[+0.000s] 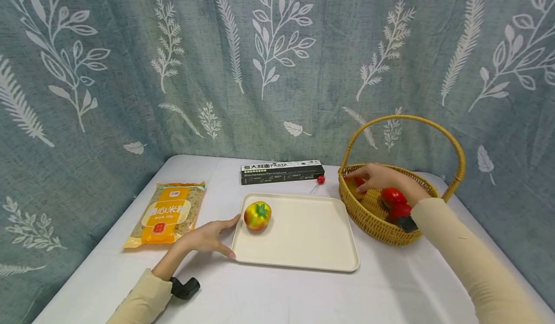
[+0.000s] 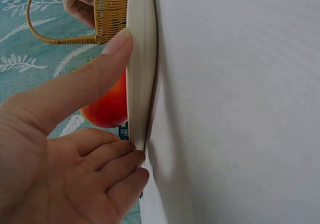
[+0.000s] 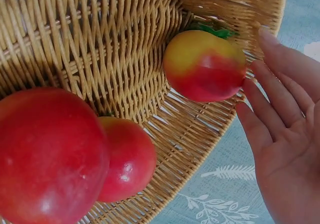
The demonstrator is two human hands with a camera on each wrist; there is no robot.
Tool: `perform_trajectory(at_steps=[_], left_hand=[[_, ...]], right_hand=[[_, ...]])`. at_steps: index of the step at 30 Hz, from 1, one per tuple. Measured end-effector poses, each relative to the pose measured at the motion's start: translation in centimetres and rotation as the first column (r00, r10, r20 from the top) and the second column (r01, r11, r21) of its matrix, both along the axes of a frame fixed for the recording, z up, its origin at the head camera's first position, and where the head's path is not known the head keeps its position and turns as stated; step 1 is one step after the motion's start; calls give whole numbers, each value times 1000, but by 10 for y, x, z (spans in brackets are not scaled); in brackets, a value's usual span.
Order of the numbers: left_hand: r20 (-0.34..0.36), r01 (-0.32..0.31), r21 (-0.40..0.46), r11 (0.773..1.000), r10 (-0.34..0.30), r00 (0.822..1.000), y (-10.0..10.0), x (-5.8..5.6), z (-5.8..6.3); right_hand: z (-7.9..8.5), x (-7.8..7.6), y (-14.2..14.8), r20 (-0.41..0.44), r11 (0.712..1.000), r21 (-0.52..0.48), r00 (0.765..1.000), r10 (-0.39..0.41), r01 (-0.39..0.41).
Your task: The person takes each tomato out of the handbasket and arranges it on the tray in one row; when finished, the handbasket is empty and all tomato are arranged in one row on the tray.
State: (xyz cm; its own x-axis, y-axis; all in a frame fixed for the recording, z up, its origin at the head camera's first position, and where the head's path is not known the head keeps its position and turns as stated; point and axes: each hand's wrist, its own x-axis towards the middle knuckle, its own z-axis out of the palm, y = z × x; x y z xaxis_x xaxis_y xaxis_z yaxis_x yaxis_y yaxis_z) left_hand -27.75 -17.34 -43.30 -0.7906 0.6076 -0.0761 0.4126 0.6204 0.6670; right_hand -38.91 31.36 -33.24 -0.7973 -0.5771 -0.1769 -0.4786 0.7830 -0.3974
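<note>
Beige sleeves point(image 1: 468, 261) up front, left hand point(image 1: 208, 237) touches left rim of tray point(image 1: 308, 232) with fingers spread, right hand point(image 3: 295, 139) in basket point(image 1: 368, 222) has fingers extended at red-yellow fruit point(image 3: 205, 66).

backed and flanked by a softly creased, blue-green, white leaf-and-fern-printed curtain point(image 1: 197, 44), hung around a white tabletop point(image 1: 295, 297); lit diffusely, with faint shadows point(image 1: 396, 276) on it.
</note>
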Motion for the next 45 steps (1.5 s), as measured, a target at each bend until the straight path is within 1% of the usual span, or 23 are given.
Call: perform_trajectory(at_steps=[5,16,22,28,33,38,42,45], left_hand=[[-4,-4,-4,1000,4,1000,0,0,0],[-4,1,-4,1000,-1,1000,0,1,0],[-3,-3,-7,1000,3,1000,0,2,1],[-2,-5,-8,1000,5,1000,1,2,2],[0,-12,-4,1000,12,1000,1,2,2],[-7,-9,-2,1000,9,1000,2,4,1],[-15,-5,-5,1000,4,1000,2,4,1],[-12,-4,-3,1000,4,1000,1,4,1]], right_hand=[[1,-3,6,-7,1000,10,1000,-13,13],[-1,-4,24,-34,996,6,995,-92,92],[-2,-4,29,-43,992,5,991,-128,129],[0,-1,32,-40,988,11,987,-153,154],[0,-4,34,-32,983,21,983,-181,182],[-4,-7,38,-14,982,52,984,-179,180],[-7,-9,40,8,984,54,985,-170,169],[-7,-10,40,0,983,55,985,-175,175]])
